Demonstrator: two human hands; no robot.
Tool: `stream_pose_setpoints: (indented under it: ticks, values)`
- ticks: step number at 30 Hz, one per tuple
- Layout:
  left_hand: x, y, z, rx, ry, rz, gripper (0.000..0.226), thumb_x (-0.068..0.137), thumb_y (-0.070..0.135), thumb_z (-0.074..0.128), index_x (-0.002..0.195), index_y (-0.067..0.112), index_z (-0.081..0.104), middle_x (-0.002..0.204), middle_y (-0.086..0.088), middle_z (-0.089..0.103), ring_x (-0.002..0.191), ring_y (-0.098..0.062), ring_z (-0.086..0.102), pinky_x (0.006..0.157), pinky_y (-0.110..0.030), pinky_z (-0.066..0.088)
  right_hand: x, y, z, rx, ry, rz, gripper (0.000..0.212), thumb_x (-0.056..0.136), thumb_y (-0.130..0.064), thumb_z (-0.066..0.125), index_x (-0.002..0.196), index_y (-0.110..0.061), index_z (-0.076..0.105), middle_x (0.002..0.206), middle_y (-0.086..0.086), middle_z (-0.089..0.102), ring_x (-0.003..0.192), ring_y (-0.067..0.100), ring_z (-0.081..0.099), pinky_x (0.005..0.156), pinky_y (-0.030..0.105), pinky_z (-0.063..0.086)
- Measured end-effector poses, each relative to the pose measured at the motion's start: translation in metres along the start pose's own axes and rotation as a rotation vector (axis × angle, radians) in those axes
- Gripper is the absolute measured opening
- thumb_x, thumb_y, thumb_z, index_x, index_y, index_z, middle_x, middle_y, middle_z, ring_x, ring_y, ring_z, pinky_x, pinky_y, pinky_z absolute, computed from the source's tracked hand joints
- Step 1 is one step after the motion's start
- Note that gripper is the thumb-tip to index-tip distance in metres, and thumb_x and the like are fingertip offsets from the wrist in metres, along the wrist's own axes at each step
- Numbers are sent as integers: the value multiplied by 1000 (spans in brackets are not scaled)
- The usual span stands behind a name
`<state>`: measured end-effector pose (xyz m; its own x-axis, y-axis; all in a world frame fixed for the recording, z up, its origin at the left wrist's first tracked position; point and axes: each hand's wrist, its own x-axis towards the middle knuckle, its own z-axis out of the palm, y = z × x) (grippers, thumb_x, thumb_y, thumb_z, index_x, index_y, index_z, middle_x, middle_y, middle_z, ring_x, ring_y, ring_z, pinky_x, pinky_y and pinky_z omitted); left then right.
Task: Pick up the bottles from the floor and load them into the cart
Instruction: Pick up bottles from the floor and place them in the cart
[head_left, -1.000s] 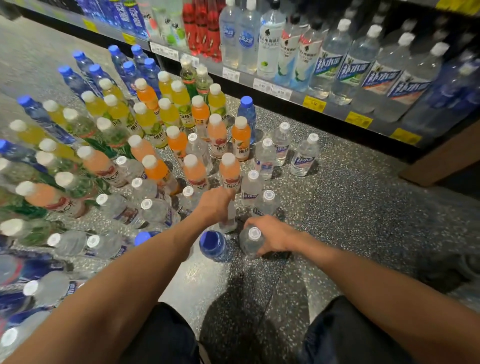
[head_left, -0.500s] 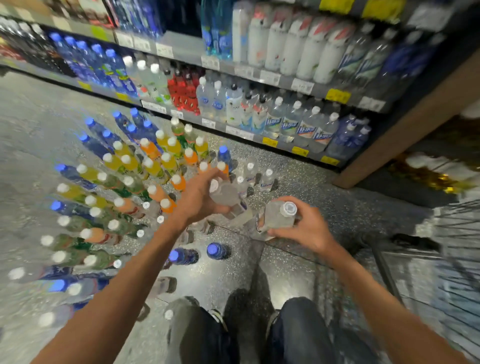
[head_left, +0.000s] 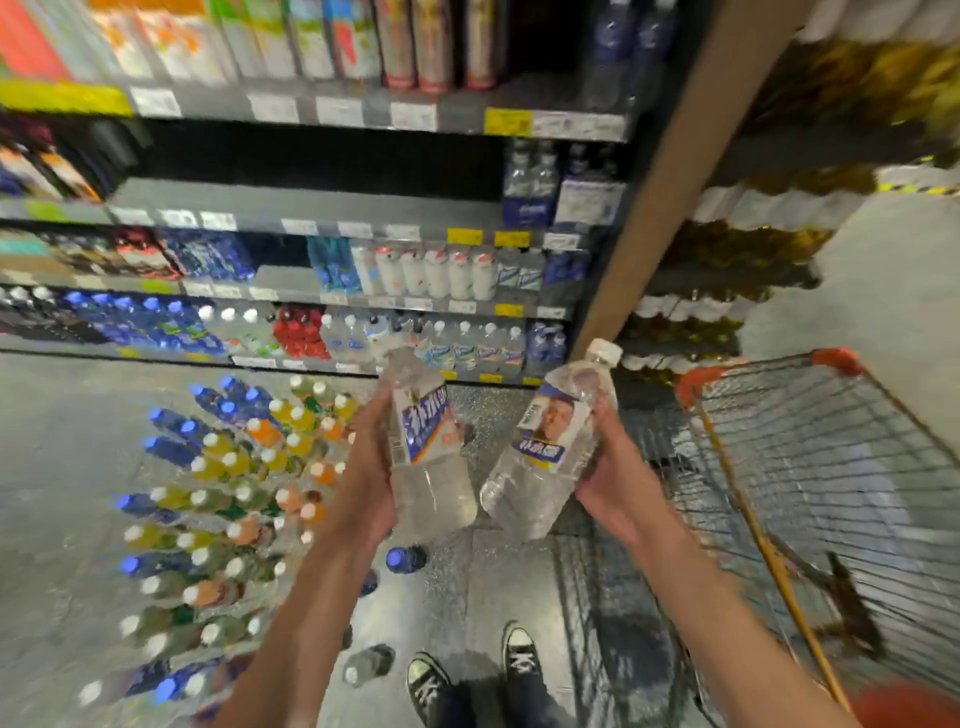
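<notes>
We had a clear water bottle in each hand, both lifted well above the floor. Our left hand (head_left: 371, 467) gripped the left water bottle (head_left: 426, 447) around its blue-and-white label, fingers wrapped round its far side, the bottle close to upright. Our right hand (head_left: 610, 470) held the right water bottle (head_left: 553, 441) from its right side, thumb and fingers curled round the body, white cap tilted up toward the cart. The two bottle bases sat just beside each other; we could not tell whether they touched.

The wire cart (head_left: 810, 457) with its orange rim stood to our right, near the right hand, and what showed of its basket looked bare. Neither bottle was over the rim yet.

Down on the floor, rows of blue, yellow and orange bottles (head_left: 234, 499) stood to our left, and a blue-capped bottle (head_left: 402, 558) stood just ahead of our sneakers (head_left: 522, 657), with a clear one lying near the left shoe.

The risks, as we judged them: smooth, full bottles could slip through a one-handed grip on the swing across; a base could clip the cart's rim; and a careless step could knock over the loose bottles by our feet.
</notes>
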<state>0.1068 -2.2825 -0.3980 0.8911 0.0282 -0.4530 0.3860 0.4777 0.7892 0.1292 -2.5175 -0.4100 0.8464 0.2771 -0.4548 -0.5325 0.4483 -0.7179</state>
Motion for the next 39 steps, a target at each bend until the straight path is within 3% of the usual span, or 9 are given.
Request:
stream_pose_setpoints:
  ticks: [2,5,8,18,23,26,30,35,39]
  values:
    - [-4,-5,23,21,-9,-57,53,89,58,49,102,16,78,103,-13,73,91,-29,70,83,-43,54,-20,-14,-2,11,47,-18,46,83,-57,60,112,-23,73,117,6,73,103,19,72,95,40,52]
    - [-10,-19,59,123,-53,-161,81,75,72,66,133,15,59,120,-11,69,109,-30,67,85,-45,57,-39,-25,-20,101,77,-15,52,102,-51,37,117,-12,69,104,9,73,95,23,70,77,34,58]
    - [-11,-37,91,144,-24,-205,69,91,40,65,148,24,28,91,4,66,76,-10,69,67,-36,54,-59,-27,-43,108,142,-71,56,95,-56,43,120,-10,64,95,9,72,87,23,69,70,31,59]
    - [-2,-90,182,463,-402,-217,23,70,29,85,89,20,75,94,-12,76,89,-31,72,83,-45,56,-165,-33,-127,-58,725,-180,95,65,-90,62,131,-23,65,126,13,69,117,33,65,109,58,43]
    - [-6,-128,246,533,-663,-149,78,48,52,92,114,17,69,108,-7,74,101,-24,70,93,-39,53,-234,-47,-171,-33,1096,-317,81,69,-85,56,113,-20,74,107,8,76,95,25,73,89,42,57]
    - [-1,-154,288,622,-777,-118,97,45,69,88,126,22,61,119,2,71,113,-17,65,104,-44,48,-260,-52,-197,-32,1260,-377,90,57,-96,56,108,-24,76,106,4,77,102,28,72,102,50,51]
    - [-6,-181,341,730,-876,-159,113,45,79,81,140,28,47,138,5,57,128,-15,53,112,-46,40,-280,-50,-232,82,1299,-382,96,55,-93,57,116,-19,73,108,8,76,104,33,71,97,52,54]
    - [-1,-227,403,803,-953,-247,83,74,59,74,143,33,38,147,6,46,127,-15,51,102,-47,49,-291,-56,-291,98,1293,-360,94,62,-95,54,130,-31,63,127,0,69,119,23,63,103,49,47]
    - [11,-263,444,891,-949,-257,87,67,64,79,139,40,37,142,1,52,123,-22,57,98,-52,51,-291,-67,-341,79,1270,-375,93,65,-87,63,140,-33,52,127,-4,68,109,16,68,93,41,52]
